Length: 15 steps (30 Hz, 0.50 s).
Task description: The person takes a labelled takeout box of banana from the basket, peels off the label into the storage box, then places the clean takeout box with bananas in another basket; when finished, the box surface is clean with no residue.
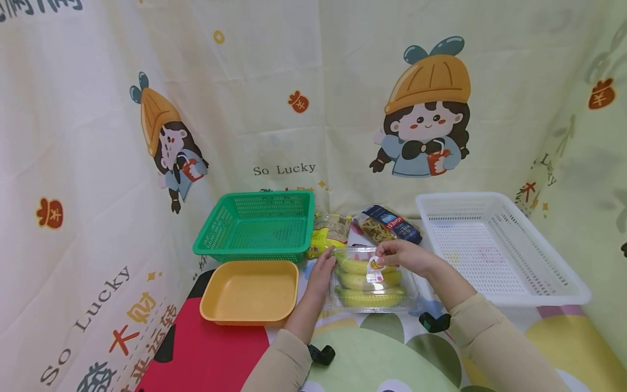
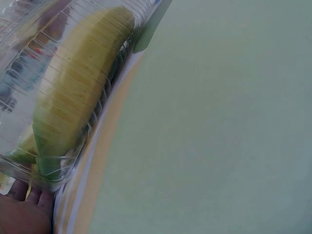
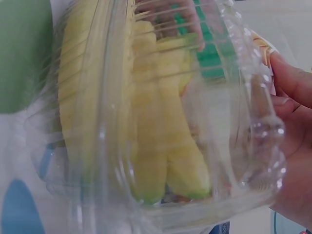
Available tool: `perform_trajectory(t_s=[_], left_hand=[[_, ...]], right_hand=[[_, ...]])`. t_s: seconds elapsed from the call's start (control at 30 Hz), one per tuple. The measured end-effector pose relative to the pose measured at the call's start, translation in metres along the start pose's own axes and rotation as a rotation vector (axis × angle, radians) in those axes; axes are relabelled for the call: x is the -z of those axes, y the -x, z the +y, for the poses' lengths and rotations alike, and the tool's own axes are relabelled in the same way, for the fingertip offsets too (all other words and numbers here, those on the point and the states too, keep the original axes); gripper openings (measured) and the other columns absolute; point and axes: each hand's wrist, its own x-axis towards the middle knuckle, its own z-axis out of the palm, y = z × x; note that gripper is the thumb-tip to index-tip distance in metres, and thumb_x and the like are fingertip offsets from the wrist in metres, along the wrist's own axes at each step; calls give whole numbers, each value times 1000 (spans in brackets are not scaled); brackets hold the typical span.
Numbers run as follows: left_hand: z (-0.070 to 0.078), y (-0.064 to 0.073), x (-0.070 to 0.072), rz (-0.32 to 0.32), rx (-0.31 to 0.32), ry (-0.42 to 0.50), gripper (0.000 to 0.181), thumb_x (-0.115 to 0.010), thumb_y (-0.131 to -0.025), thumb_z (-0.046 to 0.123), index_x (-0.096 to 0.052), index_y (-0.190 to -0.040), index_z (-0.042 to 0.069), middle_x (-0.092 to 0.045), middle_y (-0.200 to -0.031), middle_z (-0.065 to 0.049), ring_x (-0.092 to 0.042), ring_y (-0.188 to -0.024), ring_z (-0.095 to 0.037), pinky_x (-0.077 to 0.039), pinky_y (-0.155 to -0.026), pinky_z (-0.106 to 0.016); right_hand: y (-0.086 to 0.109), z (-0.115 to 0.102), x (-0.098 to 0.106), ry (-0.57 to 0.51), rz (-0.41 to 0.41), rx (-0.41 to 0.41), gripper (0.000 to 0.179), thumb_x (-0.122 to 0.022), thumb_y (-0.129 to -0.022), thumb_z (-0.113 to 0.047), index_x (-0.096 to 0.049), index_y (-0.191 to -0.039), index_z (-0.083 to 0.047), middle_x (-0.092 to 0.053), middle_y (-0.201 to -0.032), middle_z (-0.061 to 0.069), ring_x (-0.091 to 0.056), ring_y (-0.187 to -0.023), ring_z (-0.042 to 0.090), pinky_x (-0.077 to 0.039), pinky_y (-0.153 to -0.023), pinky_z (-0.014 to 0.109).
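Observation:
A clear plastic clamshell box [image 1: 343, 305] lies on the tablecloth with several yellow bananas [image 1: 369, 298] inside. A round sticker label [image 1: 374, 268] with a banana picture is on the lid. Thumb and fingers of my right hand [image 1: 404, 257] pinch the label's upper edge; in the right wrist view the label [image 3: 263, 48] stands at the thumb beside the clear lid. Along the box's left side rests my left hand [image 1: 320, 275], its fingers extended against the wall. In the left wrist view, fingertips of that hand [image 2: 29, 207] touch the box's end, close to a banana [image 2: 80, 83].
Behind the box lie a yellow snack bag [image 1: 329, 231] and a dark blue pasta bag [image 1: 389, 224]. A green basket [image 1: 264, 253] stands at the back left, an orange tray [image 1: 250, 318] in front of it. On the right stands a white basket [image 1: 548, 296]. A printed curtain hangs behind.

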Motion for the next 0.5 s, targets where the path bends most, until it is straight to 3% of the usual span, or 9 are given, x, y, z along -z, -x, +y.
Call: perform_trajectory(t_s=[0.13,0.27,0.5], left_hand=[[20,13,0,-13,21,-28,48,-44,-104,34,-43,-150,22,-36,-159,-8,-28,-149,-31,-26,-120,-52],[23,15,0,-15,25,-52,48,-43,-104,33,-42,-151,20,-36,-159,-8,-28,-148,-32,-28,-119,-52],[-6,-8,0,4,16,-33,50,-46,-102,44,-42,-150,29,-34,-160,-2,-24,-150,-29,-24,-121,-53]], right_hand=[[0,1,1,-9,4,-11,18,-67,-93,-21,-60,-97,-5,-55,-84,2,-47,-79,21,-41,-72,37],[0,2,1,-21,15,-15,18,-68,-93,-20,-61,-97,-5,-55,-84,3,-47,-81,24,-42,-72,37],[2,1,3,-36,-3,18,18,-67,-94,-21,-60,-97,-5,-54,-83,0,-46,-79,22,-41,-70,35]])
